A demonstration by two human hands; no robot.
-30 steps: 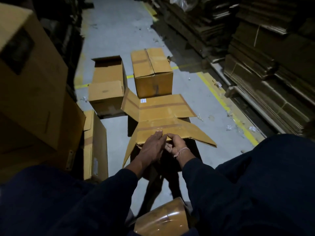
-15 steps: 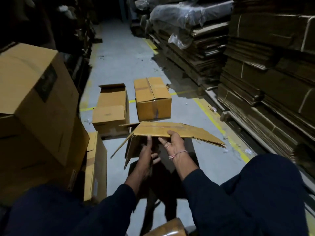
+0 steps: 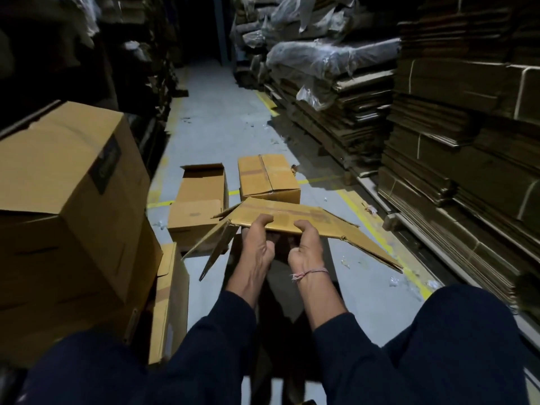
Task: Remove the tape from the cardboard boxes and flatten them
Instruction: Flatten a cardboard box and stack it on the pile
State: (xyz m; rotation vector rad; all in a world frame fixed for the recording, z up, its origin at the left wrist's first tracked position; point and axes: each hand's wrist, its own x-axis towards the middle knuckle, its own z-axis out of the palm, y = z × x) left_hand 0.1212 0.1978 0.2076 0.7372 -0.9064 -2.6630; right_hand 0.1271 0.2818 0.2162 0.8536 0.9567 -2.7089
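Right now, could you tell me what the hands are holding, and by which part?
Both the left hand and right hand grip the opened box by its near edge, side by side.

Floor: you sit over a grey concrete floor (image 3: 222, 112) with yellow painted lines.
Ahead of you: an open brown cardboard box (image 3: 201, 200) rests on it, just beside a closed, taped brown cardboard box (image 3: 267, 178).
Your left: a large brown cardboard carton (image 3: 67, 200) stands there.
Your right: tall stacks of flattened brown cardboard (image 3: 438, 159) line the aisle.
Scattered: small white scraps (image 3: 394, 280) lie near the line.
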